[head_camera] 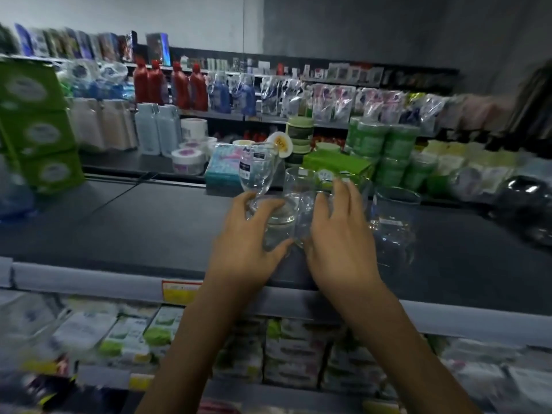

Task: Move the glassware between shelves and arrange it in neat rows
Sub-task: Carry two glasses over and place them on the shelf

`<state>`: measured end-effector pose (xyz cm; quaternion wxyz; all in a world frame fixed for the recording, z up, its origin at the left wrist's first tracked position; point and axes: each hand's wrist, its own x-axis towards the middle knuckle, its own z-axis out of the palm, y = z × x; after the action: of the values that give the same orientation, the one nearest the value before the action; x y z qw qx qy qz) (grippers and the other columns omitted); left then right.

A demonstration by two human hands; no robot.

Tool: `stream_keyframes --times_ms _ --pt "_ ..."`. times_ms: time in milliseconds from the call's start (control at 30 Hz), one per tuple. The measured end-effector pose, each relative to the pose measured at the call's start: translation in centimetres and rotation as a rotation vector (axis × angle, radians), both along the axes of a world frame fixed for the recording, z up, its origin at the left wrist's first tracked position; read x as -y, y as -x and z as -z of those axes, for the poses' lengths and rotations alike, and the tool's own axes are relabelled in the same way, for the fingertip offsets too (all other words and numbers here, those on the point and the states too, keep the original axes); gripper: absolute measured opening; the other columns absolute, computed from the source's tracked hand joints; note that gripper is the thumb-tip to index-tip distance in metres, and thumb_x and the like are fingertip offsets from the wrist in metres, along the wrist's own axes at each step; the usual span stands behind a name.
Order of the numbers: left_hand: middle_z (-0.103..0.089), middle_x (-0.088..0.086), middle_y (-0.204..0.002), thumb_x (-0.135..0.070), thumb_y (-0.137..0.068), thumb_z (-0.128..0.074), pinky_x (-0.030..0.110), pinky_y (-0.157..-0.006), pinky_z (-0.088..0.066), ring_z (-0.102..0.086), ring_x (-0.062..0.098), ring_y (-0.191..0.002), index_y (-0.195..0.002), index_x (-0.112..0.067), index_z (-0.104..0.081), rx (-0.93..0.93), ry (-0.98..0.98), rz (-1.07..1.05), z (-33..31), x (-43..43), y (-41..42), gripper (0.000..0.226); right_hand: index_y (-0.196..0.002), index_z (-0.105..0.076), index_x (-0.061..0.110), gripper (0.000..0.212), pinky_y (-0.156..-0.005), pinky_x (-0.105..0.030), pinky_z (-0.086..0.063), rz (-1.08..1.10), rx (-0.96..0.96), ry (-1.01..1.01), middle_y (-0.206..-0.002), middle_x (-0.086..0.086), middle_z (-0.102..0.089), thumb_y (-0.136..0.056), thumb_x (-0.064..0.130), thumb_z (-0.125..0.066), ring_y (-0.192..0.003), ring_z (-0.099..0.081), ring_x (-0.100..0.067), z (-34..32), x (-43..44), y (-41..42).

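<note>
The glassware is gathered on the dark shelf top [134, 228] but, by my reading, not yet arranged. The pieces stand in a loose clump around the two hands, not in a line, so the moving looks largely done and the straightening into rows is what remains.

The left hand [248, 231] has its fingers and thumb curled round a short tumbler [276, 231], which stands on the shelf. The right hand [337, 231] lies just beside it with fingers spread and only slightly bent, laid against the glass in front of it. Whether it has a real hold on anything, I cannot tell.

The count comes with a caution (clear glass over clear glass blurs the outlines):
- One stemmed glass [257, 171] with a dark label, just beyond the left hand's fingertips.
- One taller tumbler [294, 186] beyond the gap between the hands.
- One wide glass [395, 218] standing alone to the right of the right hand, a little apart from it.
- The short tumbler in the left hand, plus at least one more glass under the right hand's fingers.

That makes five I can separate, and possibly a sixth. Beyond both hands lie green boxes [337, 164], which are not part of the job.
</note>
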<state>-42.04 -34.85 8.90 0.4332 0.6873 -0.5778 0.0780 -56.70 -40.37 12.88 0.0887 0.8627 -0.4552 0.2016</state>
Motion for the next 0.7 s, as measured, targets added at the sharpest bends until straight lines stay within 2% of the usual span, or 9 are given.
stream_keyframes --times_ms 167,267,333,433,467,567,633,700 --pt "-0.038 -0.002 -0.156 -0.032 -0.082 -0.085 0.035 -0.102 -0.047 -0.052 0.022 -0.132 -0.134 -0.035 -0.058 -0.078 0.023 -0.013 0.4 0.0 0.4 0.058 -0.141 -0.036 0.017 0.058 -0.112 -0.052 -0.039 0.002 0.101 -0.117 -0.162 -0.021 -0.014 -0.094 0.014 -0.069 -0.149 -0.024 -0.042 0.6 0.7 -0.6" --pt "-0.042 -0.007 -0.15 -0.028 -0.079 -0.088 0.028 -0.1 -0.046 -0.053 0.007 -0.119 -0.129 -0.037 -0.06 -0.13 0.08 -0.007 0.7 -0.2 0.4 0.058 -0.131 -0.035 0.022 0.053 -0.101 -0.051 -0.047 -0.005 0.201 -0.171 -0.159 -0.021 -0.016 -0.093 0.009 -0.069 -0.14 -0.038 -0.044 0.8 0.7 -0.7" --pt "-0.042 -0.013 -0.143 -0.025 -0.076 -0.09 0.029 -0.098 -0.05 -0.047 -0.008 -0.108 -0.125 -0.042 -0.059 -0.186 0.103 0.009 0.7 -0.5 0.2 0.06 -0.129 -0.035 0.024 0.05 -0.094 -0.048 -0.048 -0.009 0.258 -0.192 -0.159 -0.019 -0.013 -0.094 0.01 -0.067 -0.134 -0.045 -0.044 0.9 0.7 -0.8" --pt "-0.041 -0.013 -0.134 -0.02 -0.069 -0.095 0.034 -0.098 -0.056 -0.051 -0.01 -0.111 -0.124 -0.049 -0.056 -0.309 0.183 0.02 0.6 -0.9 0.0 0.074 -0.131 -0.037 0.027 0.045 -0.088 -0.043 -0.047 -0.019 0.331 -0.226 -0.157 -0.017 -0.019 -0.097 0.022 -0.065 -0.122 -0.053 -0.042 1.3 0.7 -0.9" --pt "-0.042 -0.009 -0.134 -0.017 -0.066 -0.097 0.031 -0.099 -0.055 -0.051 -0.012 -0.114 -0.126 -0.048 -0.055 -0.35 0.22 0.021 0.5 -1.0 0.0 0.079 -0.13 -0.037 0.028 0.043 -0.089 -0.044 -0.047 -0.014 0.353 -0.229 -0.154 -0.016 -0.024 -0.097 0.027 -0.065 -0.118 -0.055 -0.041 1.5 0.7 -0.9" --pt "-0.039 0.004 -0.135 -0.012 -0.061 -0.099 0.0 -0.094 -0.04 -0.046 -0.025 -0.108 -0.13 -0.035 -0.055 -0.442 0.286 0.006 0.5 -1.7 0.2 0.085 -0.126 -0.035 0.028 0.041 -0.089 -0.048 -0.049 0.006 0.426 -0.219 -0.144 -0.016 -0.034 -0.098 0.032 -0.064 -0.113 -0.057 -0.041 2.3 0.7 -1.2" --pt "-0.037 0.004 -0.135 -0.019 -0.06 -0.099 -0.006 -0.09 -0.035 -0.043 -0.028 -0.105 -0.138 -0.029 -0.055 -0.51 0.3 -0.039 0.2 -2.5 0.2 0.09 -0.124 -0.036 0.028 0.039 -0.09 -0.048 -0.05 0.002 0.483 -0.203 -0.143 -0.014 -0.035 -0.098 0.03 -0.065 -0.115 -0.057 -0.039 2.7 0.9 -1.5" --pt "-0.037 0.001 -0.133 -0.027 -0.059 -0.099 -0.007 -0.087 -0.035 -0.042 -0.028 -0.103 -0.137 -0.034 -0.054 -0.563 0.32 -0.073 -0.3 -3.3 0.1 0.09 -0.123 -0.039 0.027 0.038 -0.093 -0.047 -0.05 0.01 0.526 -0.201 -0.143 -0.012 -0.036 -0.097 0.03 -0.067 -0.119 -0.056 -0.037 2.8 1.2 -1.6"
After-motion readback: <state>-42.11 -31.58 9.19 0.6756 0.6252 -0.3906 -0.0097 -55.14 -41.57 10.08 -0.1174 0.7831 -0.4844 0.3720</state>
